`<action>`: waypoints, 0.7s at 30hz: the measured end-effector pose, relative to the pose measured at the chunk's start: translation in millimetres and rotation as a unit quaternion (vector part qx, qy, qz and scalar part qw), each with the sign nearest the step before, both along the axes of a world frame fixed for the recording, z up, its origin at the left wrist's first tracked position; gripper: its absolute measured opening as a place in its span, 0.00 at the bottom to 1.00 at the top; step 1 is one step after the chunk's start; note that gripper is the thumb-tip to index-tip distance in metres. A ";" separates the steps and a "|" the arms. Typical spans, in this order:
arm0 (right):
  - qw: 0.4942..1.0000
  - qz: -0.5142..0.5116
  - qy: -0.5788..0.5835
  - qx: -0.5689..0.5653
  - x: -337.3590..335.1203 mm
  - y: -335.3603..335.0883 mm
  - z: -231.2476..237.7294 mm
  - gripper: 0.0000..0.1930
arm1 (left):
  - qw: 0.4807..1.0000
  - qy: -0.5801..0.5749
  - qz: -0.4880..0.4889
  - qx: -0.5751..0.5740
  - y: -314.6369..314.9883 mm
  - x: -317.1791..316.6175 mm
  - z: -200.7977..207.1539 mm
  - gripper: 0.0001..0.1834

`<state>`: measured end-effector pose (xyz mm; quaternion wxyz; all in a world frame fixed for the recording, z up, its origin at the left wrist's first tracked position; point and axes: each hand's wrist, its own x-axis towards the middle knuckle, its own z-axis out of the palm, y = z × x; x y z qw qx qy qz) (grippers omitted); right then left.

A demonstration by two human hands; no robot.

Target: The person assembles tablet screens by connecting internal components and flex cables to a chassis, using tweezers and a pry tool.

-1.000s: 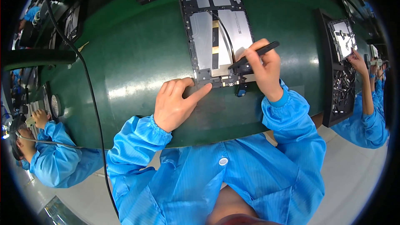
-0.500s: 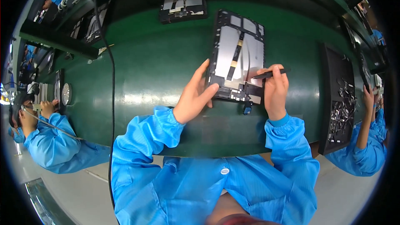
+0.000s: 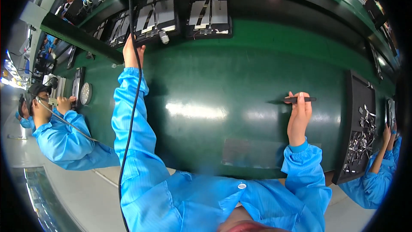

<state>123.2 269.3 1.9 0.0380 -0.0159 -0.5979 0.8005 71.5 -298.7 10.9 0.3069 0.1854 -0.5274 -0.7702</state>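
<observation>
My left hand (image 3: 131, 54) reaches to the far left and grips the near left corner of an opened tablet (image 3: 158, 15). Its back is off, showing a silver inside, a dark ribbon cable and a small connector piece hanging at the near edge. Part of my fingers is hidden under that corner. A black cable hangs across in front of my left wrist. In my right hand (image 3: 299, 116), above the green table on the right, a slim black pointed tool (image 3: 302, 99) is pinched between thumb and fingers, its tip toward the left.
Another opened tablet (image 3: 209, 15) lies to the right of the held one, with more at its left. A black tray (image 3: 349, 103) of small metal parts stands at the right. A green post (image 3: 81, 41) slants in at the left. Co-workers sit on both sides.
My left hand has carried the tablet from the middle of the table to the far left, beside the others. My right hand has come off the tablet, still with the black tool.
</observation>
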 end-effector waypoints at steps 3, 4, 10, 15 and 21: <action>0.999 -0.003 0.014 0.043 -2.5 9.2 -10.6 0.08 | 0.997 -0.077 -0.011 0.010 -34.6 -23.1 -27.0 0.22; 0.998 -0.004 0.005 0.057 -1.6 9.8 -12.1 0.08 | 0.996 -0.088 -0.024 0.016 -39.2 -26.8 -33.6 0.23; 0.994 0.019 0.014 0.105 -2.3 6.5 -6.5 0.06 | 0.867 -0.210 0.366 -0.266 -128.1 -69.7 -58.0 0.36; 0.994 0.002 0.006 0.113 -5.9 12.2 -7.5 0.05 | 0.892 -0.245 0.378 0.045 -116.8 -103.3 -57.6 0.45; 0.996 -0.002 -0.012 0.090 -10.9 9.7 -6.7 0.04 | 0.937 -0.120 0.269 0.185 -133.0 -111.3 -49.1 0.19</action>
